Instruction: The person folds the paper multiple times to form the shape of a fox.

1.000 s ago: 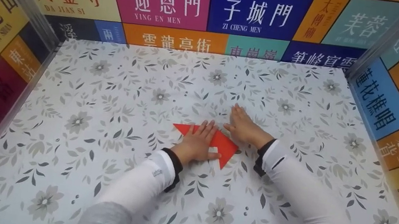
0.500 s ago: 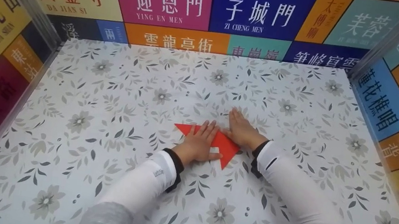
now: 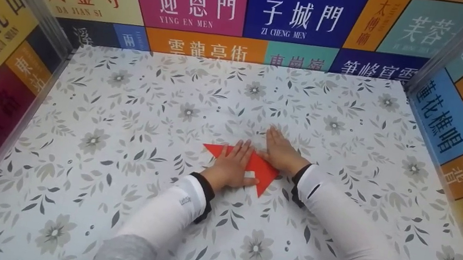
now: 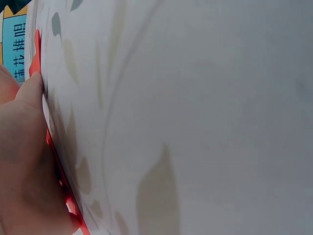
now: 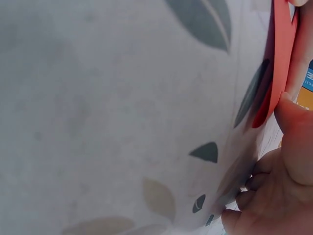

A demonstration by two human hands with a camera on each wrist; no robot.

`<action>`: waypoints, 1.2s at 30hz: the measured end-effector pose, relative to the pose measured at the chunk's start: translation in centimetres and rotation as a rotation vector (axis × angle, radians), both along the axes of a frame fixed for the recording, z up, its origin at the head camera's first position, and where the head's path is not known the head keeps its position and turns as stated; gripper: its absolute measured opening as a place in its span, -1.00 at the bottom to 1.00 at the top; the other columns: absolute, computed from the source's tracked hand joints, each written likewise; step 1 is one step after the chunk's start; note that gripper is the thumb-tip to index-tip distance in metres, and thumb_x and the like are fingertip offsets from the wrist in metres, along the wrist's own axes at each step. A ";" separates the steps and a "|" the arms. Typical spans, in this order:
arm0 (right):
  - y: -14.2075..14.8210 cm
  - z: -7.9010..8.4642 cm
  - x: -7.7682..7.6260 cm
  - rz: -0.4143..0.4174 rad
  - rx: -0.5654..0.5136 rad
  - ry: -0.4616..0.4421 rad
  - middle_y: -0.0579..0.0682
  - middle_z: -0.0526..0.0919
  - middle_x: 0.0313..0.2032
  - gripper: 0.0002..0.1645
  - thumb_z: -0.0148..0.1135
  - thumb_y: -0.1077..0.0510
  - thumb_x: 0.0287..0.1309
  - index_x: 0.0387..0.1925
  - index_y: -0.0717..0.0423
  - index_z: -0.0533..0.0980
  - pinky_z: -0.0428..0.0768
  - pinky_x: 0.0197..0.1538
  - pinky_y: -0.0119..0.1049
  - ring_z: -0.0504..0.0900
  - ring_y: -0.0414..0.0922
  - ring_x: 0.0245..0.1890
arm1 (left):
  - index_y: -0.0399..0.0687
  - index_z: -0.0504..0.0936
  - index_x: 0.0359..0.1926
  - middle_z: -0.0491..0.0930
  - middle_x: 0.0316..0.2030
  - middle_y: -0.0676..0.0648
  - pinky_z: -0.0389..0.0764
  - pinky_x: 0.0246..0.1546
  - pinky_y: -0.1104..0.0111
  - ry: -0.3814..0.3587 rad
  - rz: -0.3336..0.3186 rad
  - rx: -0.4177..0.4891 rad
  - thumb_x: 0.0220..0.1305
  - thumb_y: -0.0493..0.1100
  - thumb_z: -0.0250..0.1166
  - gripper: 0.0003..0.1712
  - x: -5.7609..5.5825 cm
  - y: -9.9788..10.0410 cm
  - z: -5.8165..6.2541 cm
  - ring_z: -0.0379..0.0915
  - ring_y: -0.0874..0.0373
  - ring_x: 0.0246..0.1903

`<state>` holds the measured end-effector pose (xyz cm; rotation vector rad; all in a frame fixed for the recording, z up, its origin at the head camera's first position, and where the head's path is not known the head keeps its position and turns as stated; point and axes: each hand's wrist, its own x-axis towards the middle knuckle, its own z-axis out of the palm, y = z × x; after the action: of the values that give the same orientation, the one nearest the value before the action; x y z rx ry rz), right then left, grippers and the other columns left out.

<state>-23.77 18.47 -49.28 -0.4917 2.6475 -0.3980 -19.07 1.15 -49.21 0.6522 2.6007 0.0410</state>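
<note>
A folded piece of red paper (image 3: 264, 169) lies on the patterned table, with pointed corners at its left and lower right. My left hand (image 3: 229, 167) presses flat on its middle with spread fingers and covers much of it. Between thumb and palm, a small white patch (image 3: 249, 175) of the paper shows. At the paper's upper right edge rests my right hand (image 3: 282, 153), its fingers straight and pointing away. In the right wrist view, the right thumb (image 5: 286, 110) touches the edge of the red paper (image 5: 281, 58), which lifts slightly off the tabletop.
The tabletop (image 3: 112, 204) has a white covering with grey flowers and leaves. Upright panels with coloured name blocks (image 3: 186, 1) enclose the back and both sides, with clear corner strips (image 3: 456, 48) where they meet.
My right hand has shifted a little left, onto the paper's right edge, and has then stayed there. The left hand keeps its place on the paper.
</note>
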 end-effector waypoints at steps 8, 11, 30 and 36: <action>0.1 -0.4 0.2 -0.019 0.016 -0.014 0.27 -0.32 0.51 -0.04 -0.10 -0.12 0.44 0.47 0.39 -0.27 -0.16 0.51 0.05 -0.32 0.16 0.52 | -0.04 -0.30 0.54 -0.37 0.55 -0.06 -0.31 0.48 -0.05 0.010 -0.007 -0.031 0.28 0.47 -0.09 0.10 0.2 0.1 0.0 -0.48 0.00 0.53; 0.2 -0.5 0.3 -0.019 0.008 -0.003 0.28 -0.32 0.51 -0.04 -0.09 -0.12 0.44 0.47 0.40 -0.27 -0.16 0.50 0.07 -0.32 0.17 0.52 | -0.04 -0.30 0.54 -0.37 0.55 -0.06 -0.31 0.48 -0.04 0.013 -0.007 -0.034 0.28 0.48 -0.09 0.10 0.2 0.2 -0.1 -0.49 0.01 0.53; 2.3 -0.3 1.5 0.034 0.006 -0.010 0.25 -0.28 0.52 -0.02 0.00 -0.08 0.40 0.48 0.35 -0.26 -0.12 0.48 0.16 -0.30 0.20 0.51 | -0.02 -0.35 0.54 -0.43 0.55 -0.03 -0.33 0.48 0.00 -0.005 0.005 -0.052 0.28 0.48 -0.09 0.11 0.0 0.3 0.0 -0.52 0.03 0.53; 3.3 -0.4 2.2 0.061 0.007 0.008 0.28 -0.25 0.51 -0.02 0.03 -0.07 0.39 0.47 0.37 -0.24 -0.10 0.45 0.22 -0.27 0.24 0.50 | -0.03 -0.30 0.54 -0.37 0.55 -0.05 -0.31 0.48 -0.02 -0.009 0.017 -0.005 0.27 0.46 -0.03 0.12 0.2 0.2 0.3 -0.47 0.01 0.53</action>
<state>-21.56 21.77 -49.69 -0.5716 2.6339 -0.3688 -18.91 1.32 -48.88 0.6265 2.5972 0.0424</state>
